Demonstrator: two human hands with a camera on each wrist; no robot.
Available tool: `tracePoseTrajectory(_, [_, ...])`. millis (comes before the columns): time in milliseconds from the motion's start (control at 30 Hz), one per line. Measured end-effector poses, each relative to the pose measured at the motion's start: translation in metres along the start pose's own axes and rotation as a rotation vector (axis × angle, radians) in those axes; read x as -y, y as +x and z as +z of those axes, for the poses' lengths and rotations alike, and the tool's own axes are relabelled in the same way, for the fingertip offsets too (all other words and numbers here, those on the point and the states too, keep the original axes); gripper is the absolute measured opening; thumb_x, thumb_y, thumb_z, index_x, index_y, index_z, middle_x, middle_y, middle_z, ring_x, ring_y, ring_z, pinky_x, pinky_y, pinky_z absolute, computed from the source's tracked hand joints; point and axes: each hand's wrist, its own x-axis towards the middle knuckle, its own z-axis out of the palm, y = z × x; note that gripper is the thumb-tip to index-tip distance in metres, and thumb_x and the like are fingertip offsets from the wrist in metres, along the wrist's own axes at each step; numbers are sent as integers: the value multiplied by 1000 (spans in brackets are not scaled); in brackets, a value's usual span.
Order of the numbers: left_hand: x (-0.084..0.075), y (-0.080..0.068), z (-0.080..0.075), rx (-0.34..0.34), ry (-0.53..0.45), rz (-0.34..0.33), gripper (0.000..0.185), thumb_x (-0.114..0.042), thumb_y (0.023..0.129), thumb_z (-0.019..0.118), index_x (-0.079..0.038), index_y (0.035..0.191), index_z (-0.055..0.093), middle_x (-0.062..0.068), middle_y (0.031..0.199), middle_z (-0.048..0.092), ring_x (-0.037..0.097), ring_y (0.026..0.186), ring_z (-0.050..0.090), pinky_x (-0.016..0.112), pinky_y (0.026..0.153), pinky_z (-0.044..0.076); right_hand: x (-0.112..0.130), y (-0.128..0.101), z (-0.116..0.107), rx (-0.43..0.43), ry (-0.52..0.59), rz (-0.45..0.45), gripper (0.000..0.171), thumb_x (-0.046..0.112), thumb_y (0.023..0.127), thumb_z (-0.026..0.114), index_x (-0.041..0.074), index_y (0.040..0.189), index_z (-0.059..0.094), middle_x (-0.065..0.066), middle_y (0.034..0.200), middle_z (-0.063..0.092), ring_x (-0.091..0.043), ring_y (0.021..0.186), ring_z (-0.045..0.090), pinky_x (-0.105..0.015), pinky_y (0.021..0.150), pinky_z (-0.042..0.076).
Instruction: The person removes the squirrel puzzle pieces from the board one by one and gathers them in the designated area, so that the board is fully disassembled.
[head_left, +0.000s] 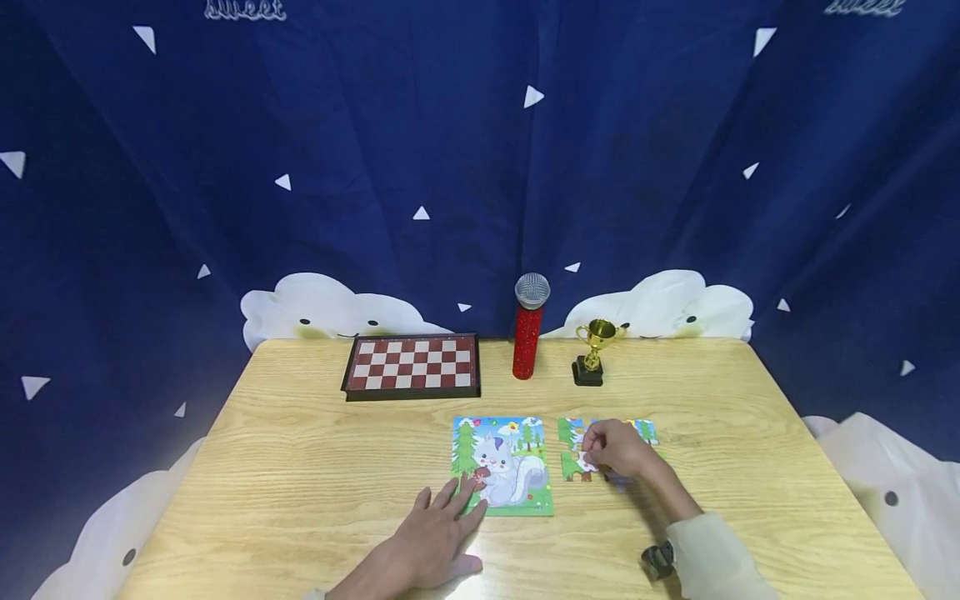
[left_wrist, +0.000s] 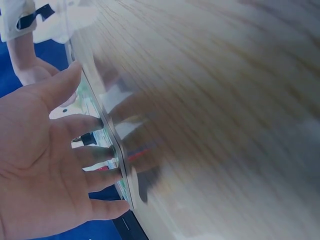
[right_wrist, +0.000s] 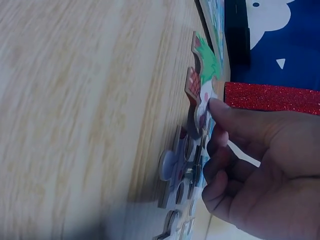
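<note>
Head view: right hand [head_left: 618, 451] pinches a tilted cardboard jigsaw piece [right_wrist: 200, 95] above loose pieces beside it; flat, open left hand [head_left: 438, 533] steadies the squirrel picture card [head_left: 504, 465]; a slip could scatter them.

White script "Sweet" on the blue backdrop [head_left: 480, 167], top left; top-right word cut off.

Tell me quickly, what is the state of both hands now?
Left hand: open, straight fingers pressing on the squirrel picture.
Right hand: fingers pinch a puzzle piece, lifted off the table.
</note>
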Motion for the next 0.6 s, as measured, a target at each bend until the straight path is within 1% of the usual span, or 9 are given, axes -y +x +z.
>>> tracePoseTrajectory(133, [0, 0, 1, -16, -12, -1, 68, -59, 83, 37, -16, 136, 35, 12, 142, 23, 33, 127, 25, 56, 91, 30, 3, 0, 2, -24, -51, 33, 7, 4, 74, 65, 6, 74, 59, -1, 58, 49, -9, 47, 41, -22, 43, 34])
tracePoseTrajectory(233, [1, 1, 2, -21, -32, 4, 68, -59, 83, 36, -15, 135, 35, 13, 142, 24, 34, 126, 25, 56, 91, 29, 5, -2, 2, -32, -35, 43, 6, 4, 75, 66, 5, 75, 59, -1, 58, 49, -10, 47, 42, -22, 43, 35])
tracePoseTrajectory(300, [2, 0, 1, -22, -49, 8, 68, -59, 83, 36, -15, 135, 36, 13, 142, 25, 34, 126, 26, 56, 91, 29, 7, -3, 2, -33, -3, 33, 6, 3, 76, 65, 4, 76, 59, -3, 59, 51, -11, 47, 44, -22, 43, 37])
tracePoseTrajectory(367, [3, 1, 1, -21, -65, 12, 67, -59, 83, 36, -16, 135, 36, 13, 142, 24, 34, 126, 26, 57, 91, 29, 10, -5, 2, -15, 57, 12, 5, 1, 77, 63, 1, 78, 58, -7, 61, 53, -14, 47, 48, -23, 42, 39])
tracePoseTrajectory(400, [4, 1, 0, -20, -75, 13, 67, -59, 83, 36, -16, 135, 37, 13, 142, 24, 34, 126, 26, 56, 91, 29, 12, -6, 3, -9, 68, -7, 4, 1, 78, 62, 0, 78, 58, -8, 61, 54, -15, 48, 50, -24, 42, 40])
tracePoseTrajectory(533, [5, 2, -2, -30, -88, 18, 66, -59, 83, 37, -16, 134, 38, 14, 141, 25, 34, 125, 28, 56, 91, 30, 22, -7, 7, 2, 56, -48, 3, 3, 79, 61, 2, 79, 58, -6, 63, 54, -15, 51, 51, -24, 42, 41])
tracePoseTrajectory(600, [5, 3, -3, -28, -91, 15, 66, -59, 83, 37, -16, 134, 38, 14, 142, 25, 34, 126, 27, 56, 91, 30, 28, -7, 11, -3, 16, -66, 4, 6, 79, 62, 4, 78, 59, -1, 63, 53, -11, 52, 47, -22, 43, 40])
